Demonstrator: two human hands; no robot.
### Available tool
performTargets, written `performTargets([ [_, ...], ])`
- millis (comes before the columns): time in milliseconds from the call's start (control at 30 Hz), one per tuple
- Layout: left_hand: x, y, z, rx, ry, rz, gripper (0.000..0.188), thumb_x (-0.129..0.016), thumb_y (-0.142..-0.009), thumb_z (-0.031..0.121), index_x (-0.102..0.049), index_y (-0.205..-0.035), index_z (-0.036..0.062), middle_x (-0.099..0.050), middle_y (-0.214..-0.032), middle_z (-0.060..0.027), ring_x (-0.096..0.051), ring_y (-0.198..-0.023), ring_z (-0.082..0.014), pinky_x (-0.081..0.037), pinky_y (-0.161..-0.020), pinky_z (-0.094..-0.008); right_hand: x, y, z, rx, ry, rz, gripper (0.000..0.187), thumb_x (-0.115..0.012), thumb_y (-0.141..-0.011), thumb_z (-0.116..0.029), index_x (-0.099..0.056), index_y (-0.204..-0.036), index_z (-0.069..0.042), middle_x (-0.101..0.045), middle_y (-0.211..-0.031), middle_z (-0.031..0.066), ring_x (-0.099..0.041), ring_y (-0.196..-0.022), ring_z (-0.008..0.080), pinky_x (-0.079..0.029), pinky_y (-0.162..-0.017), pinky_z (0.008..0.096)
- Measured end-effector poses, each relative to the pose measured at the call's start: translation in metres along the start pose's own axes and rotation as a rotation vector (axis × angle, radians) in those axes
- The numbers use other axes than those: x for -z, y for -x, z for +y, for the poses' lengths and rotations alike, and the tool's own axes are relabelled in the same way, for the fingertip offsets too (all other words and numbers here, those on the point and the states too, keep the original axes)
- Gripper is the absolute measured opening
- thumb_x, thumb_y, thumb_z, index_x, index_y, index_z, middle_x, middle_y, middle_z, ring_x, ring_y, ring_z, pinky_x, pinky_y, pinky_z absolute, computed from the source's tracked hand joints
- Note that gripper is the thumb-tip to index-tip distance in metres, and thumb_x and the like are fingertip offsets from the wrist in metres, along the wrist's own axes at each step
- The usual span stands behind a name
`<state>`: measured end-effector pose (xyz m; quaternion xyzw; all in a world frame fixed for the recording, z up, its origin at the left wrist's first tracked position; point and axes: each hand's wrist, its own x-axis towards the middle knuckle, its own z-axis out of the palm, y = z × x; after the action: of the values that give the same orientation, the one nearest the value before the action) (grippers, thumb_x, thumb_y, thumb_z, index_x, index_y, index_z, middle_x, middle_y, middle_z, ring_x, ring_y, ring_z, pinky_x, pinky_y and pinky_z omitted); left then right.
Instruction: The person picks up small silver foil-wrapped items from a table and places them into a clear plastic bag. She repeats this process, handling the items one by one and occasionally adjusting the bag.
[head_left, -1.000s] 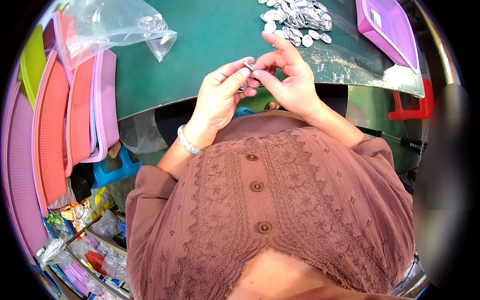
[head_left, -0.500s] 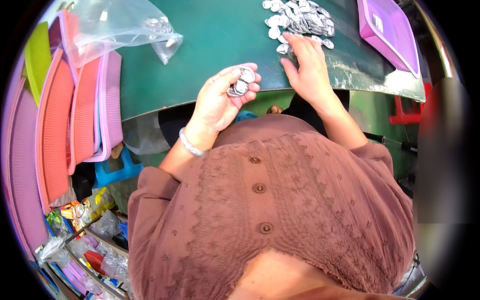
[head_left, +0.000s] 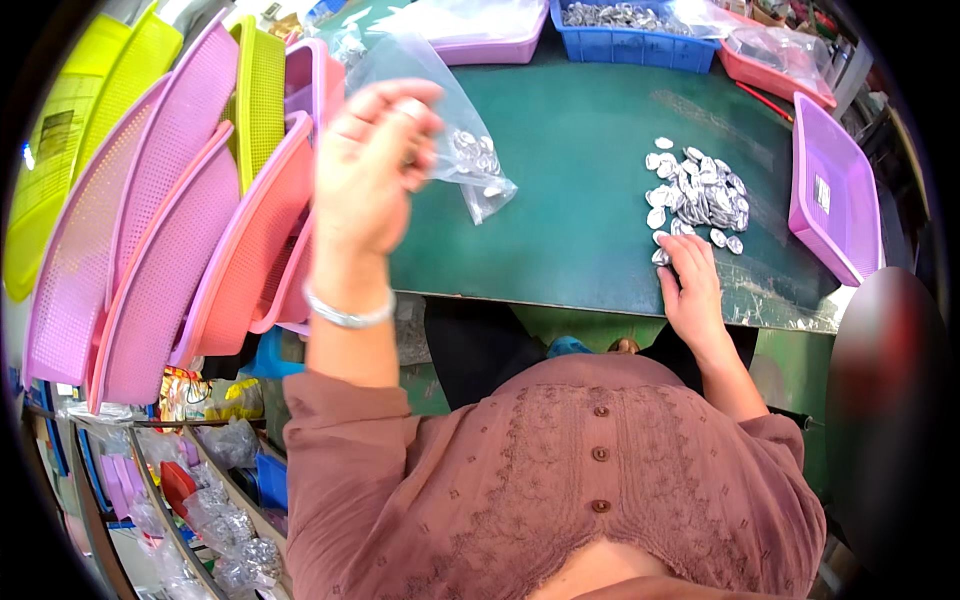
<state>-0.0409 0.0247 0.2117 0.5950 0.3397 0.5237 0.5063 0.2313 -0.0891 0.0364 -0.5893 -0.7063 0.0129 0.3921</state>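
Observation:
On the green table, a heap of small silver oval pieces [head_left: 712, 197] lies towards the right, with a few strays around it. My right hand [head_left: 693, 288] rests at its near edge, fingers stretched forward and fingertips at a couple of loose pieces. My left hand [head_left: 368, 165] is raised at the left, blurred, its fingers curled in; whatever they hold is hidden. A clear plastic bag [head_left: 425, 90] lies behind that hand, with several silver pieces in its corner.
Stacked purple, orange and green plastic baskets [head_left: 135, 270] crowd the left side. A purple tray [head_left: 835, 190] stands at the right. Along the far edge sit a blue basket [head_left: 635, 48] of silver pieces and a pink tray [head_left: 775, 65] holding plastic bags.
My left hand, which held silver pieces low near the table edge, has risen and swung left towards the bag, fingers curling in. My right hand stays by the heap. The view has shifted.

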Motion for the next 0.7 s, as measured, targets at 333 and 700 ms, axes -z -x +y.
performTargets([
  [333,0.066,-0.088,0.027,0.086,-1.548,-0.038,0.022,-0.048,-0.074,0.007,-0.063,-0.086,-0.0036,-0.061,-0.071,-0.0151,-0.058,-0.065,-0.0223,-0.046,-0.063,-0.0323,-0.001,0.002,0.001,0.024,0.005,0.006,0.038,-0.058,-0.068,0.005,-0.053,-0.105,-0.001,-0.054,-0.103,0.015,-0.047,-0.101,0.035,-0.039,-0.087,0.0415],
  [700,0.022,-0.096,0.023,0.089,-1.529,-0.539,0.031,-0.045,-0.076,0.0,-0.065,-0.099,0.0057,-0.066,-0.087,-0.0115,-0.06,-0.077,-0.0184,-0.046,-0.074,-0.0282,-0.002,0.004,0.006,0.025,0.002,0.025,0.039,-0.059,-0.067,0.002,-0.054,-0.106,-0.002,-0.054,-0.103,0.014,-0.048,-0.1,0.0335,-0.039,-0.087,0.0404],
])
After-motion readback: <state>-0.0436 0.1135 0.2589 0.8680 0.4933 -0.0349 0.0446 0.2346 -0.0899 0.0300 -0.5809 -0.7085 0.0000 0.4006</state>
